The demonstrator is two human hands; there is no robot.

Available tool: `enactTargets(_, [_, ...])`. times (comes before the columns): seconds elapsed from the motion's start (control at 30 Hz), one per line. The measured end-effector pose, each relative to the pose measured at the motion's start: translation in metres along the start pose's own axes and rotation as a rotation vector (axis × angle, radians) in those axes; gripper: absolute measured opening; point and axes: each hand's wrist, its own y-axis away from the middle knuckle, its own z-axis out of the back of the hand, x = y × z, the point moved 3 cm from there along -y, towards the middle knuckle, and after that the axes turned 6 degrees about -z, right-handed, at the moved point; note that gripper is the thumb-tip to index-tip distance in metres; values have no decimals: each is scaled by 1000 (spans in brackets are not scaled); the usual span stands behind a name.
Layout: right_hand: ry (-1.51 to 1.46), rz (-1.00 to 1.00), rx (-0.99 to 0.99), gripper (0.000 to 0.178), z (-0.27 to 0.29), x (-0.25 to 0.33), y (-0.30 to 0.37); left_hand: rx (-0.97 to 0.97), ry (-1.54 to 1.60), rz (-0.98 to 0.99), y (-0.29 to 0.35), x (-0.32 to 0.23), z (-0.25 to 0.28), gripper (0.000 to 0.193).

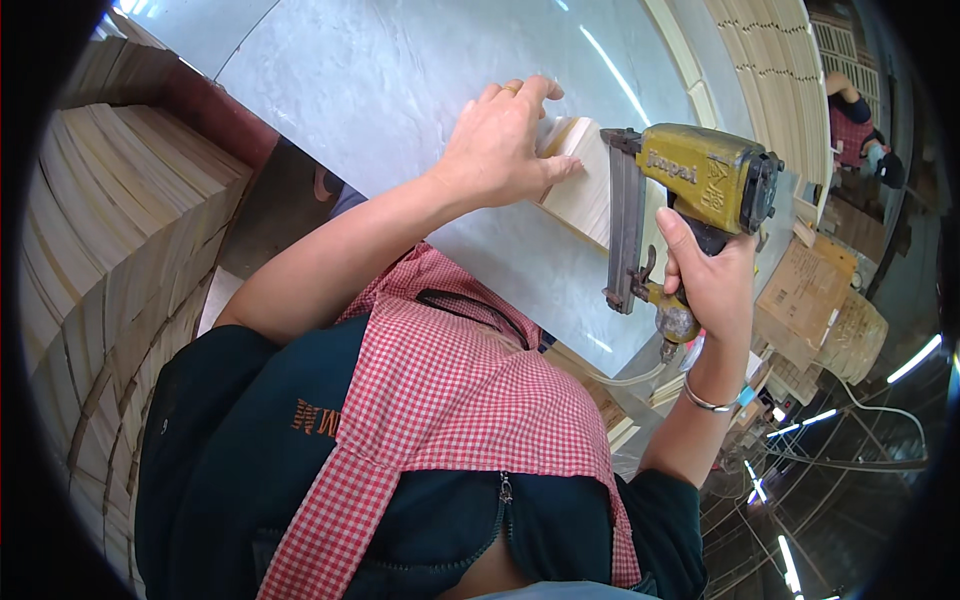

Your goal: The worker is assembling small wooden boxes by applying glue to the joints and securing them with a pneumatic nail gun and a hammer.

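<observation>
My right hand (712, 275) is wrapped round the handle of a worn yellow pneumatic staple gun (690, 165), its thumb along the grip. The gun's long dark magazine (626, 225) stands over the right part of a pale flat wooden piece (585, 190) lying on the table. My left hand (510, 150) is at the left end of that piece. Its thumb rests across the wood, and the fingers are apart, reaching beyond the far edge. The gun hides the wooden piece's right end.
The smooth grey-white table (400, 90) spreads under both hands. Tall stacks of wooden boards (130, 200) stand at the left, with more stacked strips (770, 60) at the far right. Cardboard boxes (800, 300) lie to the right, near an air hose (630, 378). Another person (855, 130) is farther off.
</observation>
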Motion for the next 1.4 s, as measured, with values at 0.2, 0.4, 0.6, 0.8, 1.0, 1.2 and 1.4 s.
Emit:
enactTargets(0.2, [6, 13, -9, 23, 5, -4, -1, 2, -53, -11, 0, 1, 2, 74])
enactTargets(0.4, [-39, -56, -136, 24, 43, -45, 8, -55, -384, -453, -4, -35, 2, 77])
enactTargets(0.6, [-82, -150, -178, 26, 58, -82, 17, 248, -789, -804, -7, -82, -56, 89])
enactTargets(0.8, [-146, -143, -162, 26, 56, -93, 17, 415, -603, -715, -21, -73, -74, 90])
enactTargets(1.0, [-172, -111, -126, 27, 56, -95, 12, 241, -547, -790, -21, -73, -72, 74])
enactTargets(1.2, [-100, -147, -92, 27, 64, -91, 4, 250, -559, -787, -22, -73, -72, 72])
enactTargets(1.4, [-130, -82, -145, 28, 65, -107, 11, 250, -529, -794, -20, -71, -72, 72])
